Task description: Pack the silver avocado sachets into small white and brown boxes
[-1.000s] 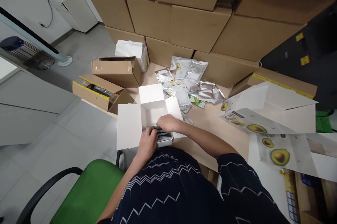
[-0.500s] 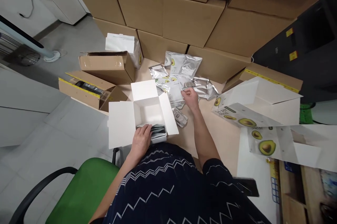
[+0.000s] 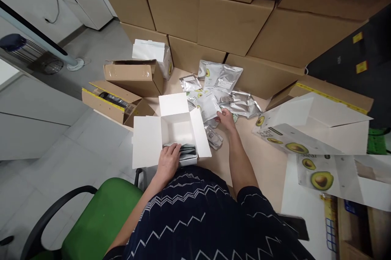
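Observation:
A white carton (image 3: pixel 177 126) stands with its flaps spread at the table's front edge. Several flat grey-green packets (image 3: pixel 187 151) are stacked upright along its near side. My left hand (image 3: pixel 169 161) reaches over the carton's near left corner, fingers curled onto the packets. Beyond the carton lies a pile of silver and white pouches with avocado prints. My right hand (image 3: pixel 226 120) is closed on the right corner of a white pouch (image 3: pixel 209 106) at the front of this pile. Below that pouch lies a small clear-and-silver pack (image 3: pixel 214 137).
Brown cartons (image 3: pixel 233 23) are stacked as a wall behind the table. Opened brown boxes (image 3: pixel 128 73) stand at left, and opened avocado-print cartons (image 3: pixel 276 138) at right. A phone (image 3: pixel 295 226) lies near my right elbow. A green chair (image 3: pixel 105 215) is at lower left.
My right hand has closed on the white pouch's corner, and the pouch has turned slightly. My left hand stays at the packets in the carton. The whole view has shifted a little.

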A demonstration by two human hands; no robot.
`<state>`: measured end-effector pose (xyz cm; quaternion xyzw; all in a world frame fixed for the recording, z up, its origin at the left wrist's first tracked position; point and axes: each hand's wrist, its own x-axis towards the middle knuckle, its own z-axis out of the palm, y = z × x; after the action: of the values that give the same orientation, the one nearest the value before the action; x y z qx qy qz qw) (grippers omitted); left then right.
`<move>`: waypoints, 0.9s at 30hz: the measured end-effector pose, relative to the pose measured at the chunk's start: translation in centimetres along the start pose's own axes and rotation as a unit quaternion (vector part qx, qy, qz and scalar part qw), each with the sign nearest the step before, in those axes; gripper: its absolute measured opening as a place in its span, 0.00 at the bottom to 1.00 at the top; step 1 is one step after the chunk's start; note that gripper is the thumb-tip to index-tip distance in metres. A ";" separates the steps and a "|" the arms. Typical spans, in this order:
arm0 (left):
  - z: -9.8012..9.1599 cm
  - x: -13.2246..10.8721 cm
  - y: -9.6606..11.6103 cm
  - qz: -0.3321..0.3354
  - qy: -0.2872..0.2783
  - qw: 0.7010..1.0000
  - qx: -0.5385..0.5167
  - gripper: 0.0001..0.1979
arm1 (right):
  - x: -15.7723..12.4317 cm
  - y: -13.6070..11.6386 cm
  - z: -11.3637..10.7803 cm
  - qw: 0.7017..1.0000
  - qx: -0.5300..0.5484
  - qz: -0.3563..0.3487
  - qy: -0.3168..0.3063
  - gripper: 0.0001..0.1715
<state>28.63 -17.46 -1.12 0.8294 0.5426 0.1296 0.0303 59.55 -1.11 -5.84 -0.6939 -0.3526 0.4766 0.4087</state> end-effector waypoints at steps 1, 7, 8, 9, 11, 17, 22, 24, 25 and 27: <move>-0.1 0.0 0.1 -0.002 -0.004 1.000 0.006 0.16 | -0.3 -0.8 -0.4 0.999 -0.007 -0.052 0.012 0.11; -0.7 0.2 0.3 -0.018 -0.024 0.999 0.021 0.16 | -5.5 -8.2 -2.4 0.920 -0.097 -0.332 0.185 0.13; -0.8 0.3 0.4 -0.020 -0.029 0.999 0.023 0.16 | -6.8 -9.5 -2.5 0.908 -0.086 -0.358 0.201 0.15; -0.9 0.3 0.4 -0.022 -0.035 0.999 0.026 0.16 | -8.1 -10.8 -2.4 0.897 -0.074 -0.382 0.211 0.16; -1.2 0.4 0.5 -0.027 -0.045 0.998 0.033 0.16 | -10.7 -12.9 -1.9 0.883 -0.061 -0.419 0.202 0.18; -1.5 0.4 0.9 -0.044 -0.051 0.997 0.044 0.15 | -15.5 -15.6 2.3 0.852 -0.258 -0.452 -0.060 0.12; -1.0 0.3 0.7 -0.048 -0.038 0.998 0.014 0.15 | -15.7 -15.7 7.8 0.724 -0.499 -0.379 -0.289 0.17; -0.8 0.3 0.6 -0.050 -0.030 0.998 0.003 0.15 | -15.0 -15.2 9.9 0.680 -0.531 -0.367 -0.347 0.19; -0.8 0.2 0.6 -0.049 -0.026 0.998 -0.001 0.15 | -14.7 -14.8 10.9 0.660 -0.541 -0.366 -0.372 0.20; -0.8 0.2 0.7 -0.051 -0.018 0.999 -0.007 0.15 | -13.9 -13.9 12.6 0.623 -0.554 -0.365 -0.414 0.21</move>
<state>29.11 -17.62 -0.15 0.8028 0.5823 0.1172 0.0522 42.05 -4.62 9.21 -0.3327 -0.9063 0.2398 -0.1021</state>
